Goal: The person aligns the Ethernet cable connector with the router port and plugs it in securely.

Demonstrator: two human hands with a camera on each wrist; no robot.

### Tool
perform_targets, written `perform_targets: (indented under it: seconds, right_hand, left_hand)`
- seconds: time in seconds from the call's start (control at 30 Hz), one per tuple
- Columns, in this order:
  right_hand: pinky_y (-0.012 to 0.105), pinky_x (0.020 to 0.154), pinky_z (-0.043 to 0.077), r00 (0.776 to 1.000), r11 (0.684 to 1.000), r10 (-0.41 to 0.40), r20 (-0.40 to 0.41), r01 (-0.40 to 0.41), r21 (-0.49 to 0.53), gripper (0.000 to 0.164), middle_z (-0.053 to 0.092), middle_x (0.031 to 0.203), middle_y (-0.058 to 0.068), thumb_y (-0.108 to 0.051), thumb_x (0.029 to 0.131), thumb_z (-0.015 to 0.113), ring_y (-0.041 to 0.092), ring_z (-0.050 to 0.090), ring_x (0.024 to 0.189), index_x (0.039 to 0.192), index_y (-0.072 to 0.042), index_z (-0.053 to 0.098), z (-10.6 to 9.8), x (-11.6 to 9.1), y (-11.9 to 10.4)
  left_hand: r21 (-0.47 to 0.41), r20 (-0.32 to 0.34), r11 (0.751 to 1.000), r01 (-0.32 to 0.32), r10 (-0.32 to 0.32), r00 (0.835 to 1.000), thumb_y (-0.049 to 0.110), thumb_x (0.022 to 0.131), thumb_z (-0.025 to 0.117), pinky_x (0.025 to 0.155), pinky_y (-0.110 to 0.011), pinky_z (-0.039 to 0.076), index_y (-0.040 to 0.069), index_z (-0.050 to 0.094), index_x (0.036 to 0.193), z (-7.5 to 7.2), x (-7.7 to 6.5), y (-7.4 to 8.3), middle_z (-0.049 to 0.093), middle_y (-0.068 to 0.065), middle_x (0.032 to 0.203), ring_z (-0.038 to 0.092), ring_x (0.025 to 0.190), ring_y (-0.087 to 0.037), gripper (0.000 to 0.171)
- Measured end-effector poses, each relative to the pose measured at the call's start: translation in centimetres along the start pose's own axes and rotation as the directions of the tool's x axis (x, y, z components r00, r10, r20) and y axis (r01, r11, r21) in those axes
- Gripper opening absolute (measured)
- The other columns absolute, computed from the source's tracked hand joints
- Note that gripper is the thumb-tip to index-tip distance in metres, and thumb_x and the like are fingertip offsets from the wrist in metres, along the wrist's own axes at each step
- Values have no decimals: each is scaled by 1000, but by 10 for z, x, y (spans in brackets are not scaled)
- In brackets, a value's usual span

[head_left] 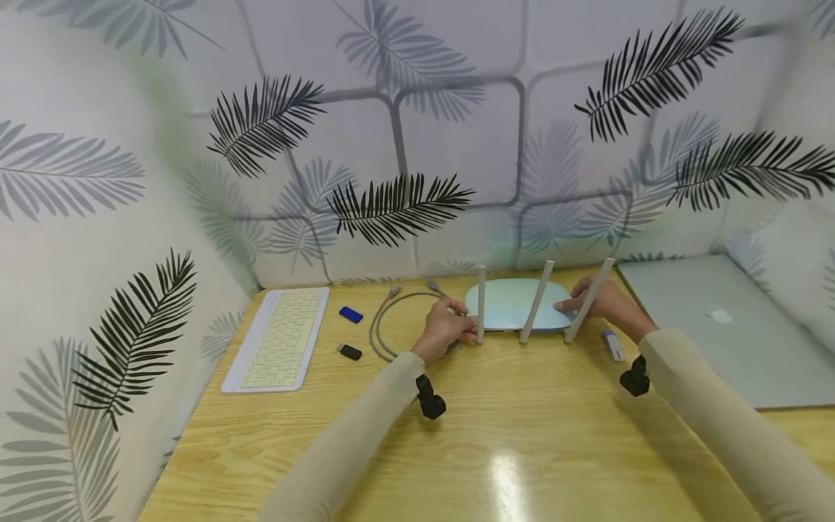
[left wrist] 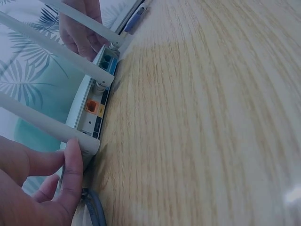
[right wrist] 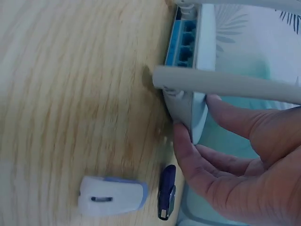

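Observation:
A white Wi-Fi router (head_left: 515,301) with three upright antennas lies near the back of the table, its ports facing the front. My left hand (head_left: 445,330) holds its left end, with a finger against the base of the left antenna (left wrist: 51,125). At the opposite end, my right hand (right wrist: 244,155) grips the router between thumb on top and fingers at the lower edge, behind the right antenna (right wrist: 225,84). An orange port (left wrist: 91,107) and a row of blue ports (right wrist: 186,42) show along the router's side.
Left of the router lie a coiled grey network cable (head_left: 374,330), a blue USB stick (head_left: 351,315), a black USB stick (head_left: 349,351) and a white keyboard (head_left: 277,341). A white-and-purple small device (head_left: 613,346) and a silver laptop (head_left: 724,341) are on the right. A patterned curtain (head_left: 457,145) hangs behind.

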State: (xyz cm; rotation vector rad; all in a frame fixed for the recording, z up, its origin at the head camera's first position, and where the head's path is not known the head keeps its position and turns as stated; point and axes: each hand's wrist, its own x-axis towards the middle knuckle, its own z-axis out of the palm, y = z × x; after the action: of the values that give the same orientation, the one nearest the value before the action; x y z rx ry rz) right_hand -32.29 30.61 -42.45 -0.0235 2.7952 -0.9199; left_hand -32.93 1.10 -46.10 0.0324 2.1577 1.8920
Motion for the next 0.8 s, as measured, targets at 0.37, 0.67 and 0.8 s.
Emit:
perform_targets:
  seconds: [0.37, 0.67, 0.8]
  right_hand:
    - [53, 85, 56, 849, 848, -528, -38, 529, 37, 49, 62, 128, 23, -22, 87, 76, 45, 60, 110, 129, -1, 62, 5, 23, 24]
    - [58, 102, 49, 845, 850, -527, 95, 525, 44, 58, 52, 144, 19, -31, 85, 76, 42, 51, 130, 136, -10, 59, 6, 36, 30]
    - [65, 104, 43, 837, 845, -533, 121, 534, 24, 57, 45, 147, 26, -28, 87, 74, 48, 43, 134, 136, -6, 57, 5, 25, 20]
  left_hand:
    - [-2, 22, 1000, -7, 7, 1000, -7, 88, 66, 68, -32, 64, -8, 54, 112, -1, 7, -4, 71, -29, 92, 67, 58, -13, 28]
    - [4, 58, 1000, -27, 27, 998, -8, 88, 64, 66, -32, 64, -12, 52, 116, -5, 4, -3, 71, -26, 87, 65, 56, -12, 31]
    - [9, 61, 999, -45, 45, 997, -8, 88, 65, 66, -33, 64, -12, 53, 114, -4, 3, -2, 70, -28, 88, 66, 57, -14, 29]
